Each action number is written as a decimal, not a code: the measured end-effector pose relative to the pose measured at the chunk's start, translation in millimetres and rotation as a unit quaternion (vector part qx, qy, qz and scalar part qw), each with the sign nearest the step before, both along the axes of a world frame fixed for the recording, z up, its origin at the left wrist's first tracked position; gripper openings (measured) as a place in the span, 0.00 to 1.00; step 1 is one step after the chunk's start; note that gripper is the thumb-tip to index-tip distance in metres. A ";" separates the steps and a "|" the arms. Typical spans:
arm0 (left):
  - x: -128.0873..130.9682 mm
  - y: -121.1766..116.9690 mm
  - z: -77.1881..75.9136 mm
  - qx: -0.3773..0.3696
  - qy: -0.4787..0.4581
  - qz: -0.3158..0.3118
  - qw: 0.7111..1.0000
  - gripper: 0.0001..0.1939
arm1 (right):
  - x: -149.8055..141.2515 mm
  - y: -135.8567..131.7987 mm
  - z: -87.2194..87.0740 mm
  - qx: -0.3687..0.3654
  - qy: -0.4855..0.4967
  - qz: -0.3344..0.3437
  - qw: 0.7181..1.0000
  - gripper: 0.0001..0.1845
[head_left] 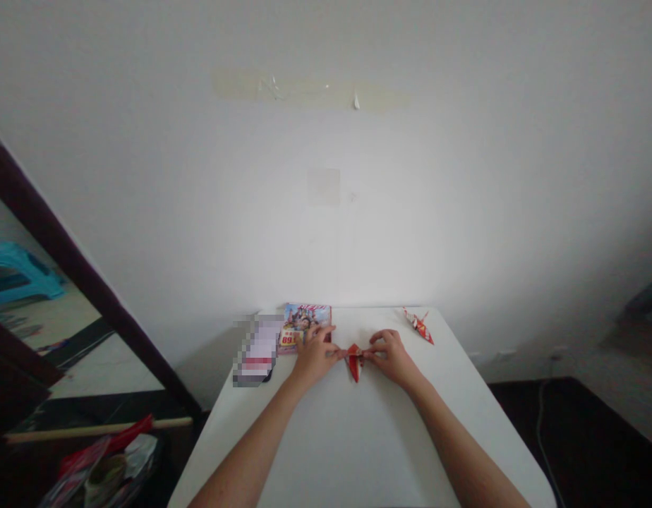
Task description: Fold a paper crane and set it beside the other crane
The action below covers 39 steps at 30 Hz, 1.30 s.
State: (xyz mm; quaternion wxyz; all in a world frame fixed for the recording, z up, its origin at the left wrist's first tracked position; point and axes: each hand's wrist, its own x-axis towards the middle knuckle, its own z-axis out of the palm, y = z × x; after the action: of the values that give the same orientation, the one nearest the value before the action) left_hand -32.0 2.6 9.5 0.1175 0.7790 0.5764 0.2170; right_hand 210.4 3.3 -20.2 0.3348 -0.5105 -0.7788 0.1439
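Observation:
A small piece of folded red and white paper (pixel 354 367) is held between my two hands over the white table (pixel 352 451). My left hand (pixel 316 353) pinches its left side between thumb and finger, the other fingers raised over a printed leaflet (pixel 291 337). On the opposite side, my right hand (pixel 390 353) pinches the paper's right edge. The paper has a pointed end toward me; its finer folds are too small to tell. A finished-looking origami crane (pixel 420 326) in red and white lies at the table's back right.
Left of the leaflet lies a phone (pixel 257 356), its screen blurred out. The table's back edge meets a white wall (pixel 326 247). At the left leans a dark-framed mirror (pixel 93 271) reflecting a blue stool. Below it stands a container of bags and wrappers (pixel 109 469).

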 end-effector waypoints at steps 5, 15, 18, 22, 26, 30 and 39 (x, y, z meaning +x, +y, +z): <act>4.7 0.8 -6.3 0.019 -0.009 0.009 1.000 0.11 | -3.3 0.0 -1.6 0.009 0.004 -0.016 1.000 0.11; 5.8 -1.5 -8.8 0.004 -0.022 0.003 1.000 0.07 | -12.9 -4.6 -0.6 0.011 0.011 -0.039 0.999 0.05; 6.1 -3.6 -6.9 0.009 -0.022 -0.001 1.000 0.09 | -14.5 -5.0 -0.8 0.009 0.012 -0.048 0.999 0.03; 9.9 -7.2 -2.9 0.013 -0.013 -0.001 1.000 0.05 | -16.5 -4.6 -1.2 0.007 0.013 -0.062 0.998 0.04; 18.3 -8.0 -1.1 0.008 0.001 0.023 1.000 0.06 | -19.2 -4.3 -1.0 0.012 0.006 -0.077 0.997 0.04; 25.2 -6.3 -1.8 0.021 -0.002 0.045 0.999 0.10 | -24.4 -4.8 0.0 0.016 -0.012 -0.107 0.994 0.06; 27.3 -6.7 1.0 0.013 -0.008 0.052 0.999 0.06 | -31.4 -6.4 5.4 0.001 -0.022 -0.119 0.993 0.05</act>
State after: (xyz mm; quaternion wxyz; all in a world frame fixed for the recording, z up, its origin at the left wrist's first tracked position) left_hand -4.7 -4.2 10.5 0.1006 0.7476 0.6126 0.2360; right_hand 179.0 -3.1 -14.8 0.3333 -0.6018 -0.7201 0.0909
